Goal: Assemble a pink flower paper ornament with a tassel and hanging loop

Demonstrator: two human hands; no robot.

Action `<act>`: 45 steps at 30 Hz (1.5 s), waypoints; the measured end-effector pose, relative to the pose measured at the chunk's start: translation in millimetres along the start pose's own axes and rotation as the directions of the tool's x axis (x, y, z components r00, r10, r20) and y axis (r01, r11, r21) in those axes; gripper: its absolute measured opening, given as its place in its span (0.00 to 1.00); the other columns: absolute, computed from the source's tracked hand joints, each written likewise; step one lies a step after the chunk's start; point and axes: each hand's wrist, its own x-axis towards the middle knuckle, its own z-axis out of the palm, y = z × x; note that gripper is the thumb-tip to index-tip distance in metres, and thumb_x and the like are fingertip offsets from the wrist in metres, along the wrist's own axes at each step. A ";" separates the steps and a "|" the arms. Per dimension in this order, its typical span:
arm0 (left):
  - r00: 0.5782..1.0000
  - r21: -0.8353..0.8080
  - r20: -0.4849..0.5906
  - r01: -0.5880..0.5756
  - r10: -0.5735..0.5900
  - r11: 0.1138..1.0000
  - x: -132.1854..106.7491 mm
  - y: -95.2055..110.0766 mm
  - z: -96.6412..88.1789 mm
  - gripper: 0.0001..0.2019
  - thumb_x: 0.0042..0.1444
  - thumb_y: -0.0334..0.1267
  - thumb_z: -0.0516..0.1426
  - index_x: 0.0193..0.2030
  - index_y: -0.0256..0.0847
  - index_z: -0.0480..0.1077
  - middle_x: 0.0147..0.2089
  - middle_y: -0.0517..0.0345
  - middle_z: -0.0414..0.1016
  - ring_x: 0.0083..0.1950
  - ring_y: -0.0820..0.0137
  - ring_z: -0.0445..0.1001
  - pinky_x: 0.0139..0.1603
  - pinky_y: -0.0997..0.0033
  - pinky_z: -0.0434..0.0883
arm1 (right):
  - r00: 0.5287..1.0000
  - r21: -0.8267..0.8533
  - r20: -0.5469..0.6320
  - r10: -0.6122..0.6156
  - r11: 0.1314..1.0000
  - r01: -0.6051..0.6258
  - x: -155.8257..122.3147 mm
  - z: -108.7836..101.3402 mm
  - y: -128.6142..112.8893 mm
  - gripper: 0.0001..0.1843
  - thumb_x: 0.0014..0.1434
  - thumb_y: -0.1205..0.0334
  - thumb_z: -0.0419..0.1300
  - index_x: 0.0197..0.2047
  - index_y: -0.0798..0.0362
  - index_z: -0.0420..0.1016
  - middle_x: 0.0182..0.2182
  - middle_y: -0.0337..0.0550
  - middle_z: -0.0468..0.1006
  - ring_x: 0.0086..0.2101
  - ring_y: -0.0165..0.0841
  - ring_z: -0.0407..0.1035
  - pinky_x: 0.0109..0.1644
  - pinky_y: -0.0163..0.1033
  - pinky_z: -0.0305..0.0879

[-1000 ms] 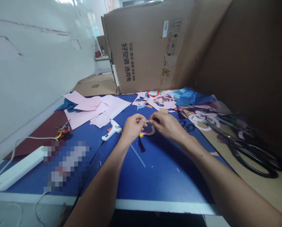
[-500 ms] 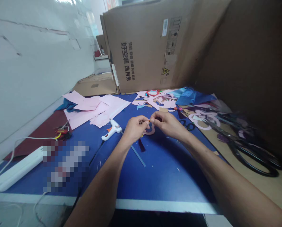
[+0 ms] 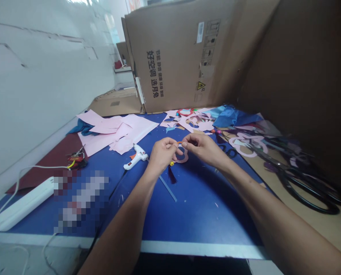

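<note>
Between my two hands runs a short orange cord (image 3: 180, 143), pinched at its ends by thumb and fingertips. My left hand (image 3: 164, 153) is closed on the left end, my right hand (image 3: 198, 147) on the right end. Just below the fingers is a pink paper cutout (image 3: 183, 158) with a rounded outline, partly hidden by the left hand. A small yellow bell (image 3: 172, 163) and a dark tassel (image 3: 172, 175) show beside the left hand; whether they hang from the cord I cannot tell. To the left lies a white hot glue gun (image 3: 136, 156), with a glue stick (image 3: 168, 188) behind it.
Large scissors (image 3: 282, 168) and a pink flower-shaped cutout (image 3: 249, 145) lie at right. Pink sheets (image 3: 121, 131) and paper scraps (image 3: 187, 122) cover the back. A white power strip (image 3: 27, 204) and its cable are at left. A tall cardboard box (image 3: 176, 57) stands behind.
My fingertips have moved slightly apart, and more of the orange cord shows between them. The yellow bell is more visible below the left hand.
</note>
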 end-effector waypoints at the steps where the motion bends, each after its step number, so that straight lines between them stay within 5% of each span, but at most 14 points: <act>1: 1.000 -0.005 0.007 0.007 -0.007 1.000 -0.5 0.1 1.4 0.03 0.63 0.34 0.60 0.36 0.40 0.74 0.29 0.57 0.84 0.21 0.76 0.72 0.23 0.76 0.68 | 1.000 -0.001 -0.003 0.000 1.000 0.000 0.0 0.3 0.1 0.15 0.66 0.49 0.61 0.34 0.50 0.78 0.31 0.43 0.79 0.34 0.37 0.68 0.38 0.40 0.60; 8: 0.999 -0.021 0.028 0.046 -0.045 0.999 -1.9 -1.0 6.8 0.03 0.63 0.33 0.59 0.38 0.41 0.75 0.32 0.57 0.85 0.22 0.75 0.73 0.23 0.75 0.67 | 0.997 0.060 -0.033 0.069 0.996 -0.067 1.7 -0.9 0.8 0.14 0.63 0.49 0.62 0.33 0.51 0.77 0.30 0.44 0.79 0.33 0.37 0.69 0.37 0.41 0.62; 13: 0.999 0.036 0.041 -0.036 0.034 0.999 0.7 -1.4 0.0 0.02 0.57 0.32 0.64 0.33 0.39 0.79 0.32 0.58 0.83 0.30 0.74 0.77 0.33 0.75 0.72 | 0.995 0.128 0.034 0.094 0.987 -0.097 2.6 -2.7 1.0 0.15 0.61 0.48 0.64 0.33 0.51 0.78 0.29 0.43 0.79 0.32 0.37 0.69 0.38 0.41 0.63; 20: 0.994 -0.087 -0.065 0.077 -0.083 0.993 1.6 2.4 -1.9 0.03 0.57 0.33 0.65 0.32 0.39 0.78 0.29 0.57 0.81 0.24 0.76 0.69 0.26 0.75 0.66 | 0.992 0.202 0.029 0.121 0.972 -0.125 3.6 -9.9 -1.2 0.19 0.61 0.43 0.66 0.36 0.52 0.78 0.30 0.41 0.77 0.31 0.34 0.67 0.39 0.41 0.62; 27: 0.994 -0.097 -0.001 0.105 -0.106 0.990 0.2 1.9 -2.2 0.03 0.58 0.35 0.66 0.33 0.39 0.79 0.31 0.55 0.82 0.25 0.76 0.69 0.27 0.76 0.65 | 0.995 0.161 0.010 0.103 0.981 -0.103 2.5 -8.7 -1.6 0.15 0.60 0.47 0.65 0.33 0.51 0.77 0.29 0.41 0.78 0.31 0.34 0.67 0.38 0.41 0.62; 36: 0.997 0.074 -0.032 -0.070 0.072 0.995 3.7 -3.9 -6.3 0.05 0.56 0.38 0.67 0.36 0.40 0.83 0.33 0.57 0.83 0.33 0.70 0.76 0.37 0.71 0.70 | 0.999 0.017 0.033 0.011 1.000 -0.012 1.7 -9.8 -0.6 0.15 0.64 0.49 0.63 0.33 0.50 0.79 0.29 0.42 0.79 0.32 0.36 0.68 0.38 0.40 0.61; 45: 0.988 0.247 -0.021 -0.145 0.155 0.958 3.0 -5.0 -8.1 0.05 0.57 0.37 0.66 0.32 0.41 0.83 0.32 0.56 0.83 0.33 0.68 0.76 0.37 0.70 0.70 | 0.995 -0.161 0.074 -0.061 0.984 0.072 -3.0 -8.0 1.4 0.09 0.68 0.55 0.64 0.38 0.49 0.82 0.37 0.44 0.84 0.38 0.39 0.73 0.44 0.42 0.62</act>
